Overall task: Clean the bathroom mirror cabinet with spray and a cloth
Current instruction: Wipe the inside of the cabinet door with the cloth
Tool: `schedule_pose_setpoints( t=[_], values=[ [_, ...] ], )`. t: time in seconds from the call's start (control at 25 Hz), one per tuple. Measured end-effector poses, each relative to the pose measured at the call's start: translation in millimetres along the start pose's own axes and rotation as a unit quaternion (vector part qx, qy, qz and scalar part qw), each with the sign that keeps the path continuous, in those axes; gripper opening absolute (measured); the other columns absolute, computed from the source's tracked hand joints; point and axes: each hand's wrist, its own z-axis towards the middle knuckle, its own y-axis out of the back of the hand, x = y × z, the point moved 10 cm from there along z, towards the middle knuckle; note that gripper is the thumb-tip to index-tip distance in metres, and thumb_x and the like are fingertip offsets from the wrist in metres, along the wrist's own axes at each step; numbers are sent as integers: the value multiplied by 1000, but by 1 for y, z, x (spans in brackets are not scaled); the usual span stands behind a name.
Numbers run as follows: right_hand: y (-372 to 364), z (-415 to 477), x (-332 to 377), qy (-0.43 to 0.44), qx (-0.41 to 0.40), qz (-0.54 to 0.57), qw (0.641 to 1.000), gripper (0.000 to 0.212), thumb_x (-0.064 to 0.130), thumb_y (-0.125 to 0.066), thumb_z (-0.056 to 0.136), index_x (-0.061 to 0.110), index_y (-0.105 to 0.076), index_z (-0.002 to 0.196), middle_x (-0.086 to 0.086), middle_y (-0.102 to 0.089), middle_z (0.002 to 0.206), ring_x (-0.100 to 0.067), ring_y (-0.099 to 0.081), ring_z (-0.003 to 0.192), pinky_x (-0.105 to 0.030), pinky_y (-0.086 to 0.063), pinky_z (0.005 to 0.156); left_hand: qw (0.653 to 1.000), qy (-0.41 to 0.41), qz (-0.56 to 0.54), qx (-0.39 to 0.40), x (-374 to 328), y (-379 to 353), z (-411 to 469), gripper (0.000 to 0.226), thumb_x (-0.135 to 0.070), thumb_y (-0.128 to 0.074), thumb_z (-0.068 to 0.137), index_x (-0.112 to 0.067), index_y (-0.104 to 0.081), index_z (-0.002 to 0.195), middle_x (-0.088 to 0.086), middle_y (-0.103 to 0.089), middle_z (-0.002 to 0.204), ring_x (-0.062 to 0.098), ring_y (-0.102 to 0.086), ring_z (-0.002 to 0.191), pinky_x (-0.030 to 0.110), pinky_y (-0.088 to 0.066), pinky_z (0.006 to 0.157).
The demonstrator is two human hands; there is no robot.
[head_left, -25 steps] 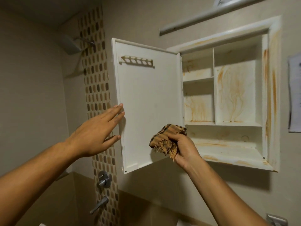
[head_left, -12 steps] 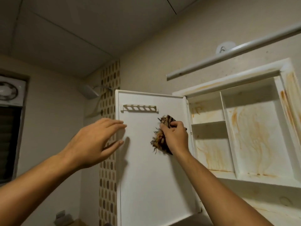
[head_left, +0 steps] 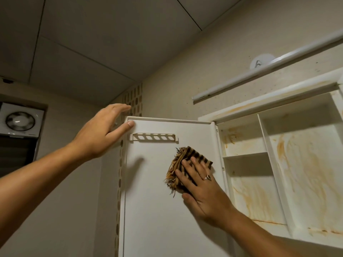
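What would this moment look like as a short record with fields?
door: cabinet door swung open, white inner side showing
right hand: right hand flat, pressing the cloth on the door
left hand: left hand open at the door's top corner
shelves: shelves bare, orange stains
spray: none in view

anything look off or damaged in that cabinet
Yes: orange-brown streaks run down the cabinet back wall and shelves, like rust stains. The cloth under the right hand is frayed at its edge.
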Motion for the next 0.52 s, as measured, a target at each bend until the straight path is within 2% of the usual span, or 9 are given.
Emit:
schedule_pose_setpoints(
  t=[0.08, 0.16, 0.24, 0.28, 0.32, 0.4, 0.44, 0.52],
  values=[
    [3, 4, -16, -29, -9, -9, 1000, 64, 45, -37, 110, 32, -10, 166, 6, 0, 174, -20, 7, 160, -50, -3, 129, 998, 21, -58, 21, 2, -7, 7, 76, -74, -35, 93, -28, -46, 152, -10, -50, 153, 6, -46, 138, 38, -43, 112],
    [21, 29, -54, -145, -54, -9, 988, 64, 49, -30, 110, 31, -7, 166, 7, 2, 174, -16, 10, 160, -48, -7, 129, 992, 42, -106, 44, 2, -17, 10, 83, -79, -34, 89, -28, -47, 153, -12, -50, 153, 3, -45, 140, 32, -37, 116],
    [33, 58, -81, -250, -83, 2, 965, 65, 48, -28, 109, 24, -10, 167, 1, -4, 174, -19, 3, 160, -47, -11, 130, 984, 68, -158, 48, 7, -23, 10, 87, -85, -33, 86, -31, -47, 153, -14, -51, 153, 2, -43, 141, 34, -33, 120],
    [36, 69, -84, -274, -89, -6, 958, 63, 42, -30, 109, 20, -16, 166, -4, -13, 173, -23, -7, 160, -47, -18, 129, 978, 77, -187, 48, 10, -24, 11, 88, -89, -34, 84, -33, -48, 152, -15, -53, 151, 3, -45, 141, 38, -33, 122],
    [39, 76, -83, -279, -96, -34, 955, 60, 33, -33, 109, 15, -23, 165, -8, -23, 170, -28, -19, 158, -48, -30, 124, 972, 84, -213, 50, 11, -23, 11, 91, -92, -34, 82, -35, -49, 150, -16, -55, 148, 3, -46, 140, 43, -34, 121],
    [55, 80, -77, -265, -106, -92, 954, 54, 15, -39, 104, 8, -38, 157, -15, -48, 156, -34, -47, 142, -48, -52, 104, 964, 95, -239, 63, 12, -24, 9, 95, -96, -33, 79, -36, -49, 150, -18, -55, 148, 1, -46, 139, 45, -34, 122],
    [66, 80, -77, -266, -114, -94, 952, 48, 10, -43, 101, 6, -48, 148, -16, -60, 142, -35, -59, 127, -45, -55, 92, 962, 102, -245, 69, 11, -26, 9, 97, -96, -32, 78, -35, -47, 152, -18, -53, 151, 0, -44, 141, 44, -32, 123],
    [82, 90, -72, -295, -137, -56, 944, 30, 9, -49, 99, 9, -61, 127, -12, -69, 117, -32, -62, 105, -42, -51, 80, 955, 120, -260, 76, 11, -26, 7, 97, -94, -30, 81, -32, -42, 155, -19, -50, 152, -1, -41, 142, 42, -29, 124]
  ],
)
